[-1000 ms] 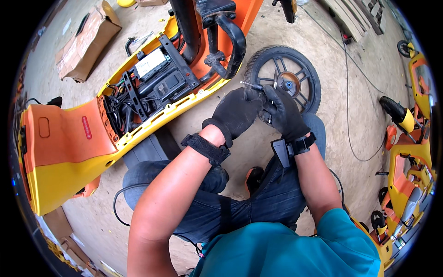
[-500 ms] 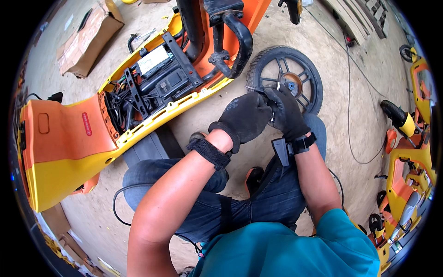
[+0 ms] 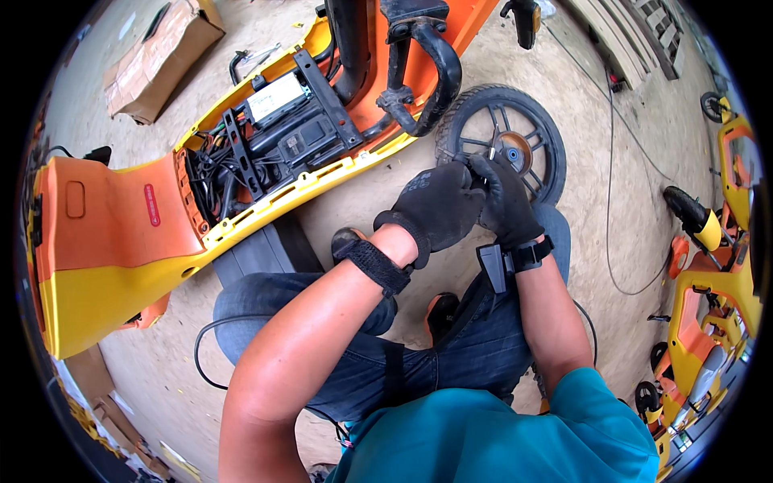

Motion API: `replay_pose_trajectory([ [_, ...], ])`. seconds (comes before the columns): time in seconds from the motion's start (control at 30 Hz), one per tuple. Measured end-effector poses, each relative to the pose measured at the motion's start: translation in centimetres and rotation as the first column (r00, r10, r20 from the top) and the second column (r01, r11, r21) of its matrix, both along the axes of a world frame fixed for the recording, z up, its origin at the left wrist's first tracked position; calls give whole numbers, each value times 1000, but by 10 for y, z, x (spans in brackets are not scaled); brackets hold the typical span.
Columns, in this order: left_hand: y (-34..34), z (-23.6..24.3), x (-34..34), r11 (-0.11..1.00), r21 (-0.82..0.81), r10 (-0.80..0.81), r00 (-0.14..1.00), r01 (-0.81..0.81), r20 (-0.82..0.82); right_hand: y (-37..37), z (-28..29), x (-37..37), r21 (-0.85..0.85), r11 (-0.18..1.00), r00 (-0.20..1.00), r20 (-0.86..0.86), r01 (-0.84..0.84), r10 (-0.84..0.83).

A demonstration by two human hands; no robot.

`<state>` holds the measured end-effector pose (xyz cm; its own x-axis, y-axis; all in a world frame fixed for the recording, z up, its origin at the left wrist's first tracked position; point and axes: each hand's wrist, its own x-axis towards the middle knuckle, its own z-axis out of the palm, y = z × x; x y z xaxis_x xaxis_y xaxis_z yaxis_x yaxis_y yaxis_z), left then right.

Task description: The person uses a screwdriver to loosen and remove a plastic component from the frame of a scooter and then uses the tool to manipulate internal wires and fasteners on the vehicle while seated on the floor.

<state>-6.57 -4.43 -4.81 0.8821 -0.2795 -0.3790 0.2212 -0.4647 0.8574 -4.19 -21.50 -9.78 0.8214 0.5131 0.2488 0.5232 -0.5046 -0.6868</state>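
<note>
My left hand (image 3: 435, 205) and my right hand (image 3: 507, 201), both in black gloves, meet above my knees, fingers curled together. A slim metal piece (image 3: 492, 150) pokes up from my right hand's fingers; whatever else they hold is hidden. Just beyond them a black spoked wheel (image 3: 546, 137) with a rusty hub lies on the floor. To the left stands a partly opened orange and yellow scooter body (image 3: 113, 217), its black wiring and electronic boxes (image 3: 298, 145) exposed.
A cardboard box (image 3: 153, 64) lies at the upper left. Wooden pallets (image 3: 616, 40) are at the upper right, with a thin cable (image 3: 612, 161) running across the floor. More yellow and orange scooters (image 3: 696, 322) line the right. A dark step-like block (image 3: 258, 249) sits by my left knee.
My left hand has shifted right, closer into my right hand, and the small rod that pointed left from the fingers is now mostly hidden. The scooter and wheel sit slightly farther right in view.
</note>
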Motion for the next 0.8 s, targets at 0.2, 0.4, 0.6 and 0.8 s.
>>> replay_pose_trajectory([
  [0.2,-1,1,0,1000,-1,6,1000,-6,-18,3,1,0,53,999,999,-38,2,0],
  [0.4,0,9,0,1000,2,-22,999,22,39,-1,-8,-1,91,996,997,-72,-9,16],
  [0.6,1,17,-1,1000,3,-13,997,13,71,3,-3,-1,84,996,987,-159,0,14],
  [0.8,-5,10,-1,1000,0,6,998,-6,63,3,-4,-1,93,996,976,-216,4,16],
])
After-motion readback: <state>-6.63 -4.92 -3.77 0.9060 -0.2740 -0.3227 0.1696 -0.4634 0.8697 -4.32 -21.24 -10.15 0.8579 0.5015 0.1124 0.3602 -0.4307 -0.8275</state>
